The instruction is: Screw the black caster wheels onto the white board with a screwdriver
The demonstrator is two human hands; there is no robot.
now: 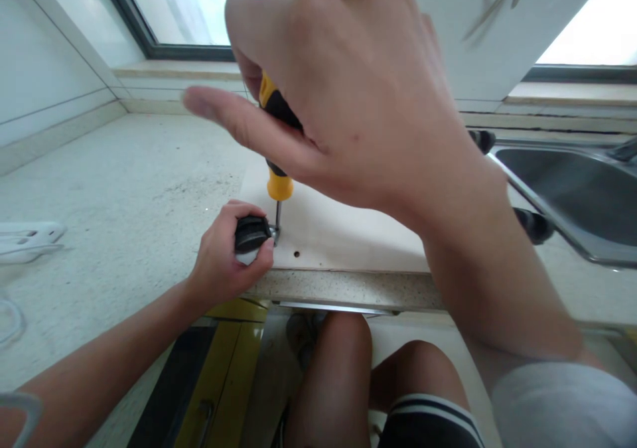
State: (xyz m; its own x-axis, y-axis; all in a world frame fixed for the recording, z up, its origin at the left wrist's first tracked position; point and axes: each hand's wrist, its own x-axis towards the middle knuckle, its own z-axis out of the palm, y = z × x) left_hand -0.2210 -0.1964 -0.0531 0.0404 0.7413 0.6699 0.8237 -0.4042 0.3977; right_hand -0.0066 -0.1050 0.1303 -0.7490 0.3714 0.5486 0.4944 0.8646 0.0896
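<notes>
My right hand [348,96] is closed around the handle of a yellow and black screwdriver [280,186], its thumb stretched out to the left. The screwdriver stands nearly upright, and its shaft comes down at the metal mount of a black caster wheel [252,233]. My left hand [223,252] grips that caster between thumb and fingers at the near left corner of a white board [348,239]. A small dark hole shows in the board just right of the caster. How the screwdriver's tip meets the screw is too small to make out.
Two more black casters [533,225] show at the right, partly behind my right forearm. A steel sink [572,189] is set into the speckled countertop [124,189]. At the left lies a white plastic piece [30,241]. Yellow cabinet fronts [219,375] are below the counter's edge.
</notes>
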